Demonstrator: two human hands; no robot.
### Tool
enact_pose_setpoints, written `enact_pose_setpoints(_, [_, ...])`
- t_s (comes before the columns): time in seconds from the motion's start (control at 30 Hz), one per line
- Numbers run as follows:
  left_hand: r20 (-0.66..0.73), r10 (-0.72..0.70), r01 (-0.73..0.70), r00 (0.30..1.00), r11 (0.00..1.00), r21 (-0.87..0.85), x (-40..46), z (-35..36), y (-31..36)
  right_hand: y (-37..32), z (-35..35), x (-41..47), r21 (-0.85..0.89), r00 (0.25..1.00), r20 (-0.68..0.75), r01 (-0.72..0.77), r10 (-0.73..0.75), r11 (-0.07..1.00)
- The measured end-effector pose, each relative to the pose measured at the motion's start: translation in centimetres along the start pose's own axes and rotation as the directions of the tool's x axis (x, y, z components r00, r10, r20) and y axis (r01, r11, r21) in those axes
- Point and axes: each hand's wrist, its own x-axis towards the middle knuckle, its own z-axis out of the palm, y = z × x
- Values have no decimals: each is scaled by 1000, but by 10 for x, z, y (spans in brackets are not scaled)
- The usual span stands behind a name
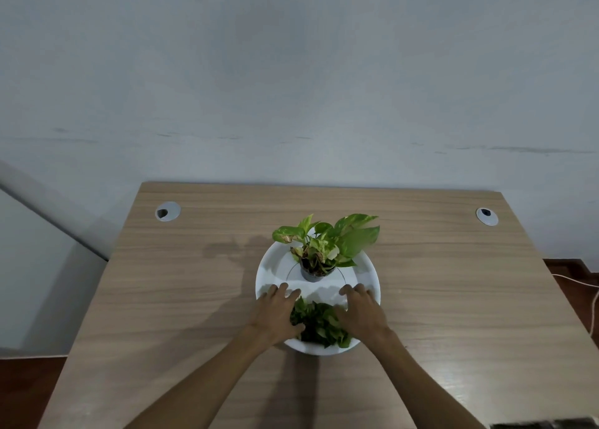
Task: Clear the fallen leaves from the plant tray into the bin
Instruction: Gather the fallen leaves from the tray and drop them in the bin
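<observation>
Green fallen leaves (319, 325) lie between flat, spread left hand (275, 312) and right hand (363, 312).

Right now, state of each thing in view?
Left hand: open, fingers on the leaf pile's left side.
Right hand: open, on its right side.
Fallen leaves: heaped at tray's near edge.
Potted plant: upright.
Plant tray: flat on desk.

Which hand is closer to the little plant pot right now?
Right, narrowly. The right hand lies below-right of the pot; the left hand lies below-left, slightly farther.
</observation>
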Motion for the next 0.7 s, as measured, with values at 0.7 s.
enact_pose_setpoints(0.7, [175, 74, -59, 982, 995, -86, -4, -14, -5, 7, 14, -15, 148, 942, 285, 141, -178, 979])
